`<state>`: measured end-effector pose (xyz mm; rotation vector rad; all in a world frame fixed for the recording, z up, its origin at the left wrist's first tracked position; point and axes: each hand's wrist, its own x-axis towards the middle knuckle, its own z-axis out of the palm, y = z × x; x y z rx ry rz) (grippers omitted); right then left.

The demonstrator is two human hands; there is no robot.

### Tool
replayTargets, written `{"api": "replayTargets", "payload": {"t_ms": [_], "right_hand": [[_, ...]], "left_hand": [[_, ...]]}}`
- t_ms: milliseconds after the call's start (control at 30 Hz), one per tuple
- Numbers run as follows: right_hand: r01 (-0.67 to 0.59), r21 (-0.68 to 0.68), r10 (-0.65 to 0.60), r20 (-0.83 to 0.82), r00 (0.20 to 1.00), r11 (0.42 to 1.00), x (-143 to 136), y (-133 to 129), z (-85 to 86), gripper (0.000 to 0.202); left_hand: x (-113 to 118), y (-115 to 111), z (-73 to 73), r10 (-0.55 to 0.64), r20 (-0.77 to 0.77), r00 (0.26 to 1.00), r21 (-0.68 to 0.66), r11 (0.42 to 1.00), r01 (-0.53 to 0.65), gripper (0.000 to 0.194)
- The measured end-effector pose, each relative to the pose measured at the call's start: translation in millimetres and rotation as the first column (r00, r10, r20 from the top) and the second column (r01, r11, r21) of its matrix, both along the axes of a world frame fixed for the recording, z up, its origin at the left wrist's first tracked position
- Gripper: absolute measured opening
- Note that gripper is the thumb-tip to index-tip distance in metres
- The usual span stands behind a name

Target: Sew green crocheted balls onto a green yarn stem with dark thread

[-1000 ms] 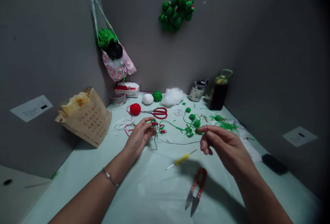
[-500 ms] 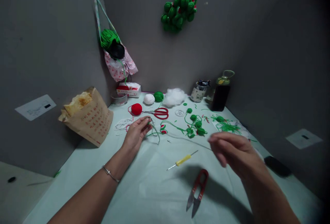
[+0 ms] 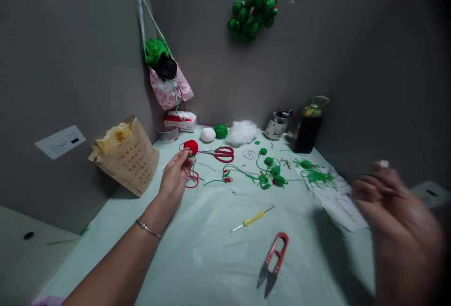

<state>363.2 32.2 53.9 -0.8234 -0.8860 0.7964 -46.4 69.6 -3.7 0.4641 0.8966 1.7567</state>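
Observation:
My left hand [image 3: 175, 172] is above the table on the left, with thumb and fingers pinched on a bit of green yarn [image 3: 192, 157]. Just beyond its fingertips is a red yarn ball [image 3: 190, 146], and a loop of red yarn [image 3: 193, 179] lies beside them. My right hand [image 3: 394, 202] is raised at the far right, blurred, its fingers curled closed. A small white spot shows at its top; what the fingers hold, if anything, I cannot make out. Red thread snips [image 3: 273, 263] and a yellow-handled crochet hook [image 3: 253, 219] lie between the hands.
Red-handled scissors [image 3: 223, 154], white stuffing [image 3: 243, 132] and crocheted green pieces [image 3: 275, 171] lie further back. Cut green yarn [image 3: 319, 177] is on the right. A paper bag [image 3: 128, 160] stands left; a dark bottle [image 3: 308, 130] stands back right. Green crocheted items [image 3: 253, 12] hang on the wall.
My right hand has moved up and out to the right. The thread seen stretched between the hands no longer shows. My left hand has shifted slightly left, and the view has turned a little.

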Motion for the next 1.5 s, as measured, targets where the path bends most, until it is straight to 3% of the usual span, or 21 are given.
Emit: {"api": "replayTargets", "payload": {"t_ms": [100,200,300,400,500,533,667,733,867,1033,1233,1367,1433,1500], "right_hand": [[-0.289,-0.243,0.259,-0.148,0.954,0.926,-64,4,-7.0,0.021],[-0.430,-0.350,0.417,-0.117,0.901,0.832,-122,-1,-26.0,0.026],[-0.561,-0.417,0.604,-0.033,0.796,0.716,-159,-9,-46.0,0.029],[-0.604,-0.438,0.673,0.003,0.740,0.666,-178,-14,-59.2,0.033],[-0.631,-0.459,0.703,-0.020,0.711,0.625,-185,-15,-64.4,0.036],[-0.616,-0.463,0.691,-0.009,0.723,0.638,-184,-15,-64.1,0.036],[-0.388,-0.350,0.466,0.175,0.867,0.853,-177,-19,-52.4,0.030],[-0.359,-0.305,0.438,0.251,0.863,0.882,-175,-25,-44.1,0.029],[-0.497,-0.407,0.622,0.275,0.733,0.766,-180,-35,-38.9,0.037],[-0.520,-0.429,0.637,0.193,0.747,0.739,-185,-28,-51.1,0.042],[-0.648,-0.428,0.735,0.061,0.675,0.630,-186,-24,-56.9,0.033],[-0.657,-0.416,0.737,0.051,0.674,0.629,-186,-26,-54.3,0.032],[-0.647,-0.418,0.744,0.117,0.658,0.637,-185,-29,-52.5,0.031],[-0.641,-0.427,0.765,0.256,0.591,0.638,-184,-33,-51.0,0.029]], "left_hand": [[33,-18,3.4,-0.115,-0.091,0.989,-0.008,0.993,0.114,0.019],[59,-35,3.9,-0.183,-0.276,0.944,0.028,0.980,0.198,0.018],[72,-46,1.8,-0.215,-0.400,0.891,0.054,0.965,0.257,0.014],[76,-52,0.8,-0.221,-0.439,0.871,0.060,0.960,0.274,0.014],[76,-53,2.7,-0.235,-0.424,0.874,0.046,0.959,0.280,0.016],[76,-53,3.6,-0.236,-0.416,0.878,0.042,0.960,0.278,0.016],[76,-51,6.2,-0.195,-0.383,0.903,0.050,0.972,0.231,0.016],[76,-51,6.1,-0.187,-0.370,0.910,0.050,0.974,0.220,0.016],[77,-53,4.7,-0.208,-0.352,0.913,0.047,0.970,0.239,0.016],[81,-56,5.8,-0.237,-0.326,0.915,0.038,0.964,0.263,0.015],[83,-57,5.7,-0.287,-0.255,0.923,0.006,0.954,0.299,0.017],[81,-54,5.1,-0.330,-0.141,0.934,-0.009,0.943,0.332,0.021],[79,-52,4.8,-0.349,-0.073,0.934,-0.023,0.937,0.348,0.023],[78,-50,3.8,-0.360,-0.016,0.933,-0.030,0.933,0.360,0.024]]}}
